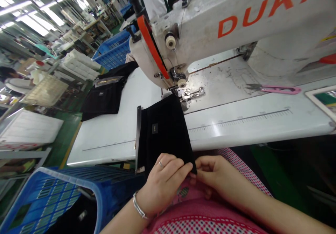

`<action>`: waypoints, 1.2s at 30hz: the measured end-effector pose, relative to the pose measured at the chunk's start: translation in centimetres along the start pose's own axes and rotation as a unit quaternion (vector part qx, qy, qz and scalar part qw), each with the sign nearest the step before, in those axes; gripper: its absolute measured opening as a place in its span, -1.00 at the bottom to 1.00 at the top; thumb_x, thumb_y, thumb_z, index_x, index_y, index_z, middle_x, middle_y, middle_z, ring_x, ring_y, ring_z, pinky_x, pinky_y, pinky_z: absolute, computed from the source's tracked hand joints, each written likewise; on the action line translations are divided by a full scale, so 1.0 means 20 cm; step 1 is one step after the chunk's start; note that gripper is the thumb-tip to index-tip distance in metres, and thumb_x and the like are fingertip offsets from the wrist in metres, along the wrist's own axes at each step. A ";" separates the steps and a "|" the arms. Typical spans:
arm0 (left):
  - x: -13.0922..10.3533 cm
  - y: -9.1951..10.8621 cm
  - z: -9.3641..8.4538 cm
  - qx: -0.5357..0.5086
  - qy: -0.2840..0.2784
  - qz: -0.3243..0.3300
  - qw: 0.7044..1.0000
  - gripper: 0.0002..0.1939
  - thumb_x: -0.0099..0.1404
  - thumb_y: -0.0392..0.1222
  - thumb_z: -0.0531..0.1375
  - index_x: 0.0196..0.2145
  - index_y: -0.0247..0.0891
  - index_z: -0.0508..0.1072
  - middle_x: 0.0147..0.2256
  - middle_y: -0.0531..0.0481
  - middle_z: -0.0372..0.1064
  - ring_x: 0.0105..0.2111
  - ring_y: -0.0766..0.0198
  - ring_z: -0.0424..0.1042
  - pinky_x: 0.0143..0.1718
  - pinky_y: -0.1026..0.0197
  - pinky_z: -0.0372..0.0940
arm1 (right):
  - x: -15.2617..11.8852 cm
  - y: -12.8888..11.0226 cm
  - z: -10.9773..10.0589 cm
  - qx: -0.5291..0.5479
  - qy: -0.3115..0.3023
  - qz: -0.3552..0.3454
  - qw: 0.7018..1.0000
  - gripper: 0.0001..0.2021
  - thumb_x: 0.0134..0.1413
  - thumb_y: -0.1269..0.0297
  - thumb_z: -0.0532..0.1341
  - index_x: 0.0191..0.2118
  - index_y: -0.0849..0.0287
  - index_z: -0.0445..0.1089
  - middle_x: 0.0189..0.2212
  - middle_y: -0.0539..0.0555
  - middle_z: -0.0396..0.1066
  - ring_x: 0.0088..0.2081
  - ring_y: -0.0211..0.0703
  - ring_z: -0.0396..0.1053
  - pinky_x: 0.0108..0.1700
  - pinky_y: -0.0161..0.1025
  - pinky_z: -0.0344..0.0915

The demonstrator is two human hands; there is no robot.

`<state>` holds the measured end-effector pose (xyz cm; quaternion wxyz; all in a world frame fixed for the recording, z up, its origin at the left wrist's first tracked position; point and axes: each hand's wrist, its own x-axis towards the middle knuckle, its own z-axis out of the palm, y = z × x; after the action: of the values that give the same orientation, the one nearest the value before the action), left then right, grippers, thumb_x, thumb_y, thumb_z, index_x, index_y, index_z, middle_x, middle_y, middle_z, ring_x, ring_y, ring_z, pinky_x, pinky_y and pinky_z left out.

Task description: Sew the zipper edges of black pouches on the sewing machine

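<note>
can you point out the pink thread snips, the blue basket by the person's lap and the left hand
pink thread snips (282,89): head view, on the pink handle
blue basket (98,192): head view, on the rim
left hand (164,178): head view, back of the hand

The white table (220,135) is carrying a sewing machine (215,25), and printed ruler markings (244,119) are running along its front part. A black cloth piece (168,129) with a small dark label is lying with its upper end by the needle area and its lower end extending past the front edge, while dark cloth pieces (105,99) are resting at the far left, partly overhanging. Pink snips (280,89) are lying right of the needle area, blades pointing left, near a pale-framed item (312,99), only partly showing.
</note>
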<state>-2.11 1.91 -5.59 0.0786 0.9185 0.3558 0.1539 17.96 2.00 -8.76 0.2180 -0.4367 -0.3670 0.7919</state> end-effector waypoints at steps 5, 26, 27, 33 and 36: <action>-0.01 0.00 0.01 -0.020 0.011 -0.013 1.000 -0.71 0.36 -0.36 0.14 0.03 -0.27 0.41 -0.21 -0.05 0.43 -0.19 0.23 0.34 -0.07 0.12 0.31 | -0.01 -0.01 0.00 -0.003 -0.003 0.001 1.000 -0.91 0.00 0.35 0.14 -0.49 0.16 0.31 -0.70 -0.13 0.27 -0.68 -0.36 0.22 -0.61 -0.39 0.11; 0.00 0.00 0.03 0.023 0.055 0.040 0.997 -0.71 0.26 -0.41 0.18 -0.04 -0.31 0.43 -0.24 -0.09 0.46 -0.16 0.18 0.37 -0.08 0.06 0.30 | -0.08 -0.03 0.00 0.027 -0.040 0.027 0.998 -0.88 0.00 0.23 0.27 -0.42 0.14 0.35 -0.62 -0.11 0.31 -0.61 -0.34 0.26 -0.53 -0.36 0.15; 0.00 -0.01 0.03 0.014 0.060 0.041 0.997 -0.71 0.26 -0.41 0.19 -0.05 -0.32 0.43 -0.24 -0.08 0.45 -0.17 0.19 0.36 -0.08 0.07 0.31 | -0.08 -0.03 0.00 0.001 -0.037 0.022 0.999 -0.90 0.02 0.24 0.26 -0.40 0.13 0.36 -0.61 -0.10 0.32 -0.60 -0.32 0.27 -0.53 -0.35 0.16; 0.00 0.01 0.07 -0.028 0.081 0.006 0.996 -0.70 0.26 -0.47 0.15 -0.06 -0.32 0.43 -0.26 -0.07 0.43 -0.23 0.24 0.35 -0.13 0.13 0.33 | -0.08 0.02 -0.07 -0.418 0.149 -0.349 0.825 -0.88 0.17 0.41 0.14 -0.25 0.14 0.42 -0.24 0.08 0.46 -0.21 -0.13 0.40 -0.15 -0.16 0.37; 0.04 0.03 0.03 -0.037 0.072 -0.002 0.997 -0.74 0.24 -0.49 0.10 -0.15 -0.32 0.45 -0.32 -0.07 0.41 -0.29 0.23 0.33 -0.19 0.12 0.34 | -0.08 -0.02 -0.11 -0.503 0.152 -0.516 0.676 -0.80 0.26 0.42 0.09 -0.10 0.19 0.43 -0.10 0.13 0.48 -0.06 -0.11 0.39 0.01 -0.15 0.36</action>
<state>-0.99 1.93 -5.90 0.0869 0.9008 0.3568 0.2319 20.72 2.08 -8.38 0.3922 -0.3362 -0.8389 0.1717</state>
